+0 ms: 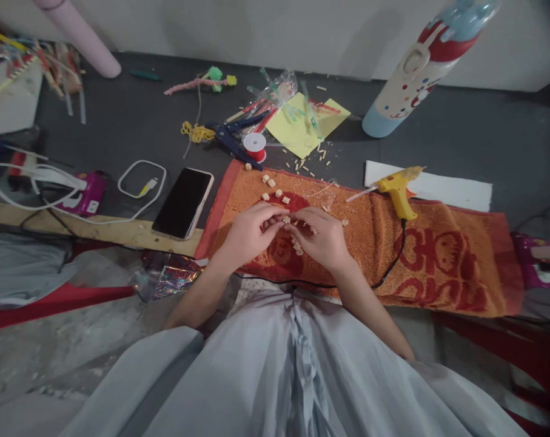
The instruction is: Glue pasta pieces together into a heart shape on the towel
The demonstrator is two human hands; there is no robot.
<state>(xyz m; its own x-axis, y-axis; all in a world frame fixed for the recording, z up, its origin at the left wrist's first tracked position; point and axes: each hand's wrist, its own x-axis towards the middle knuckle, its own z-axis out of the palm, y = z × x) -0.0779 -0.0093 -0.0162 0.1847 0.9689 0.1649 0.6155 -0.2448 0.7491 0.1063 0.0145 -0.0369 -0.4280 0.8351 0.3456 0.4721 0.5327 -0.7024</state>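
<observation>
My left hand (251,233) and my right hand (322,238) meet fingertip to fingertip over an orange towel with red characters (438,255). Between the fingertips sits a small pale bead-like piece (286,219), pinched from both sides. More of these small pale pieces (271,182) lie loose on the towel just beyond my hands, and a few (297,247) lie under my right palm. A thin thread seems to run from the fingers, too fine to follow.
A yellow glue gun (398,187) lies on the towel at right, its black cord (388,273) trailing toward me. A black phone (182,203), a red thread spool (255,146), blue scissors (231,138), yellow paper (307,124), a white bottle (413,76) and a pink power strip (81,195) surround it.
</observation>
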